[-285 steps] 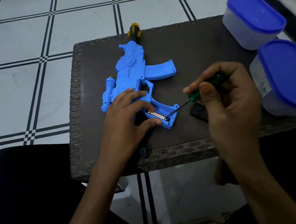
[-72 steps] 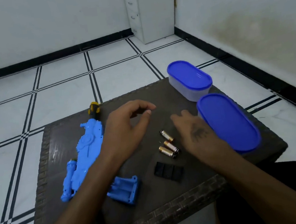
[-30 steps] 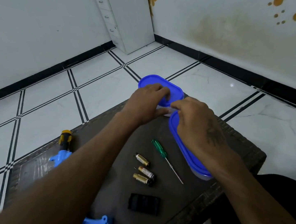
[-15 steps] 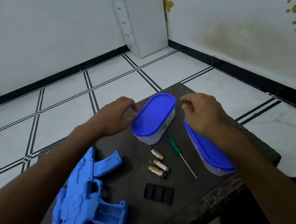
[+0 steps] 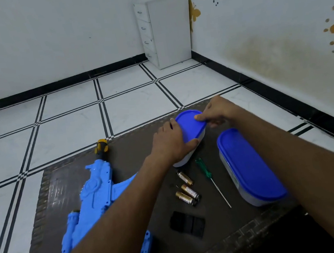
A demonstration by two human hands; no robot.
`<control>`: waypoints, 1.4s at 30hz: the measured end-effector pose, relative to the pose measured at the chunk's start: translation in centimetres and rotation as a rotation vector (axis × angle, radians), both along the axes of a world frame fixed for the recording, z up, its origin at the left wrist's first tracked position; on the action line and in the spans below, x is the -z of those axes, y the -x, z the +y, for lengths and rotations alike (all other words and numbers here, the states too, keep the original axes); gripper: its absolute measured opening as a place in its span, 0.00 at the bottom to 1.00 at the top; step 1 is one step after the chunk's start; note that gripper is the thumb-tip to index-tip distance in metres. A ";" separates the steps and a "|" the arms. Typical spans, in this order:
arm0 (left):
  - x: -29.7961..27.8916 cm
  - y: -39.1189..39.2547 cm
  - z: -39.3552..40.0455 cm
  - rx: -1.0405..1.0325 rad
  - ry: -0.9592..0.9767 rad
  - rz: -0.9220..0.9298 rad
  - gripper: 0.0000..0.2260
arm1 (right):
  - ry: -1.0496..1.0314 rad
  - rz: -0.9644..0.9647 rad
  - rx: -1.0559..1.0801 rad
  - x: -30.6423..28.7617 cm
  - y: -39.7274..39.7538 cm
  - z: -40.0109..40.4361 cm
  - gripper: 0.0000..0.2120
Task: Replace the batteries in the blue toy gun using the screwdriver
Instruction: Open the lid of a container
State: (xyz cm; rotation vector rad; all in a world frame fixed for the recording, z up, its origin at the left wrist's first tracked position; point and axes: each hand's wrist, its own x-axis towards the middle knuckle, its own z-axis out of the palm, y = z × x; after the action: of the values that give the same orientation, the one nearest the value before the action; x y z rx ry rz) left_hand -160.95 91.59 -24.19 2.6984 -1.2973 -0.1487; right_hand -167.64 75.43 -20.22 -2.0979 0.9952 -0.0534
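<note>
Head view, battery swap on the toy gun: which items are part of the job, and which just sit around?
Part of the job:
- blue plastic toy gun
- green-handled screwdriver
- three loose gold-and-black batteries
- black battery cover
- small blue-lidded container, held by left hand and right hand

Lying about:
- larger blue-lidded container
- white drawer cabinet

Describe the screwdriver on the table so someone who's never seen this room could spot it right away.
On the dark woven table, look between the three loose batteries and the long blue-lidded container near the right edge. The screwdriver lies there flat, beyond the black battery cover. It is the only thin thing there: a translucent green handle with a slim metal shaft pointing toward the person.
</note>
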 end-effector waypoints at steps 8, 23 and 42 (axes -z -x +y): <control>0.3 0.0 -0.1 -0.019 -0.009 0.007 0.45 | 0.325 0.148 -0.042 -1.2 -1.3 0.3 0.20; 2.1 0.7 -0.4 -0.065 0.188 -0.110 0.42 | -0.197 -0.293 0.170 0.2 1.1 -0.4 0.09; -1.6 -2.3 9.9 -0.388 1.046 0.844 0.15 | 0.424 -0.026 -0.445 0.7 6.3 11.5 0.05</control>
State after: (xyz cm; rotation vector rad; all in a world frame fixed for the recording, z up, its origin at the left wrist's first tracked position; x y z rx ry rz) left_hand -158.63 101.45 -22.55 1.6051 -0.3748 -0.3750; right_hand -173.99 86.97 -20.95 -2.6566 0.5085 -0.0708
